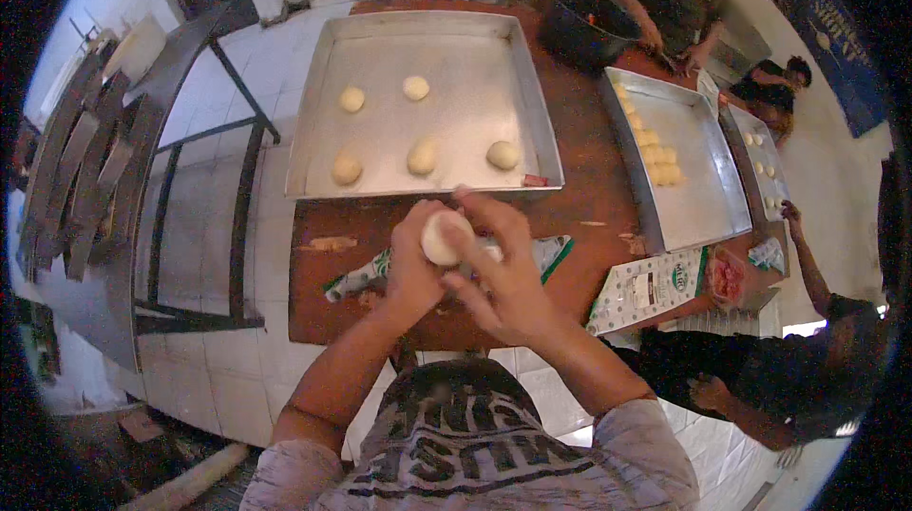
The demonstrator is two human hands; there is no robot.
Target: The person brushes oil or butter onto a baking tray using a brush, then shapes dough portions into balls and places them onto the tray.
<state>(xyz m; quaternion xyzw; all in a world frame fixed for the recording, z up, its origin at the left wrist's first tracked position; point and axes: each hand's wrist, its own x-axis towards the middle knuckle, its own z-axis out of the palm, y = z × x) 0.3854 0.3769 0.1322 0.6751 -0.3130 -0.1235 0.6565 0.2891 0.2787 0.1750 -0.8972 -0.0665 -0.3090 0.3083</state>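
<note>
Above the near edge of the table, a pale round dough ball (443, 237) rests in my left hand (415, 264), whose fingers curl around it. My right hand (508, 274) is beside it with fingers spread, some of them lying against the dough. Just beyond my hands is a large square metal tray (313, 122) with several dough balls in two loose rows, among them a front middle one (422, 156) and a front right one (503, 155). Under my hands lies a white and green plastic wrapper (553, 253), partly hidden by them.
A second metal tray (714, 193) to the right has dough pieces packed along its left side. A third tray (760, 155) stands farther right. Beyond are a black bucket (591, 25) and co-workers' hands (650, 39). A printed packet (649, 290) and a red-filled container (727, 278) sit near right.
</note>
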